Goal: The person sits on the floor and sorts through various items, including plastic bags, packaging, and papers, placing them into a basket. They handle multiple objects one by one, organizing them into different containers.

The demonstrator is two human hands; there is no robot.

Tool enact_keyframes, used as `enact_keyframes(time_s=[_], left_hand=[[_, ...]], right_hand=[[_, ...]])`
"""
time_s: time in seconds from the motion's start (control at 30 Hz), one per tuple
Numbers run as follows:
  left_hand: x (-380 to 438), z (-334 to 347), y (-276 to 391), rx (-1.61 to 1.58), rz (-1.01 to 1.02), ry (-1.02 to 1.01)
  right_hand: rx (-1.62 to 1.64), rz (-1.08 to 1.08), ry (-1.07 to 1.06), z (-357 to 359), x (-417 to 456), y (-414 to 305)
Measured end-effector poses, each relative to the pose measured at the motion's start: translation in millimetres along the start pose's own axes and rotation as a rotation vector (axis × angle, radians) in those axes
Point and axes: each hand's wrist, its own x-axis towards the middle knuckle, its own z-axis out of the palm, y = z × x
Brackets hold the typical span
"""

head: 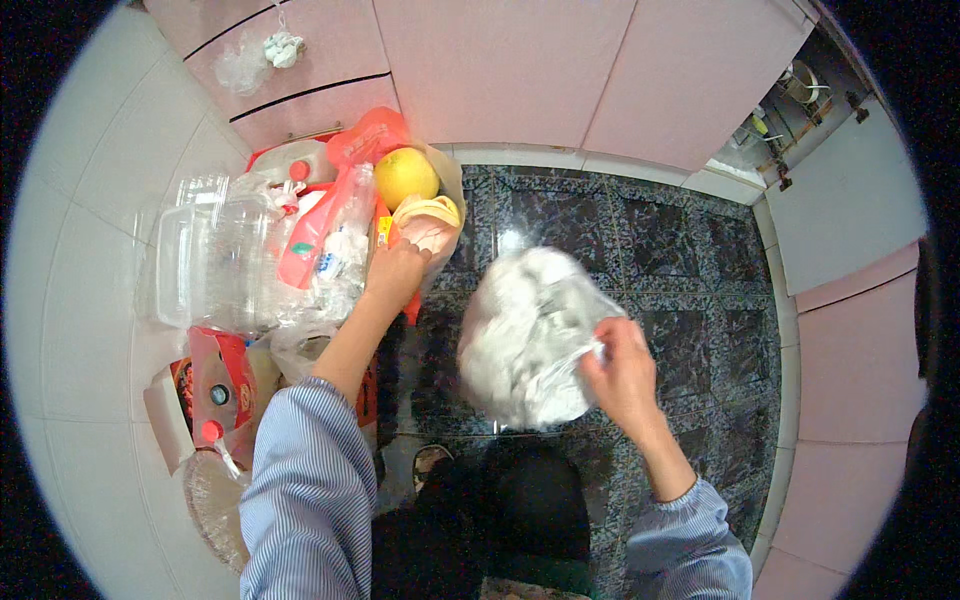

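My right hand (pixel 621 367) grips the gathered edge of a translucent plastic bag (pixel 529 337) stuffed with whitish, crumpled contents, held over the dark tiled floor. At the upper left, my left hand (pixel 401 266) touches the front of an open bag (pixel 450 176); its fingertips are partly hidden, so whether they pinch anything is unclear. Inside that bag sit a large yellow round fruit (pixel 406 178) and a pale, yellow-rimmed thing (pixel 427 219). Just left of them are a red plastic bag (pixel 307 244) and a clear plastic bottle (pixel 360 195).
Clear plastic containers (pixel 214 259) lean by the tiled wall at left. Nearer are a jug with a red cap (pixel 212 430) and an open carton (pixel 166 420). Pink cabinets (pixel 502 71) line the back; a cabinet door (pixel 844 199) stands open at upper right.
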Motion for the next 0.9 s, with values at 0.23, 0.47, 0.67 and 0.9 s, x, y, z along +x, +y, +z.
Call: enact_keyframes(time_s=[0.23, 0.47, 0.67, 0.9], left_hand=[[-27, -1, -1, -0.207, 0.078, 0.207], [-72, -2, 42, -0.329, 0.032, 0.137], [-161, -24, 93, -0.546, 0.021, 0.159], [-216, -50, 121, -0.568, 0.171, 0.153]], right_hand=[[0.192, 0.25, 0.136, -13, -1, 7], [0.43, 0.317, 0.232, -40, -17, 50], [0.518, 0.466, 0.279, -53, -28, 57], [0.203, 0.086, 0.155, -46, -21, 55]])
